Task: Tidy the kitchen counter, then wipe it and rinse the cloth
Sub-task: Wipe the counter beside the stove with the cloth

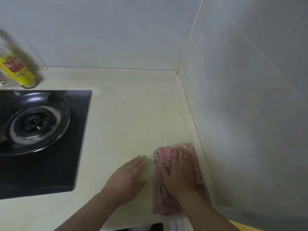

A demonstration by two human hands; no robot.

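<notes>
Head view: R hand (pixel 180 170) flat on pink cloth (pixel 160 194); L hand (pixel 128 177) flat on counter (pixel 125 117).

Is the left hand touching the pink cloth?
Apart. The head view shows a strip of counter between the left hand and the pink cloth.

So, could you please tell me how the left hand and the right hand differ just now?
The right hand presses flat on the folded pink cloth; the left hand is flat over the bare counter beside it. The right hand sits by the side wall; the left hand is nearer the stove. Both are open with straight fingers.
</notes>
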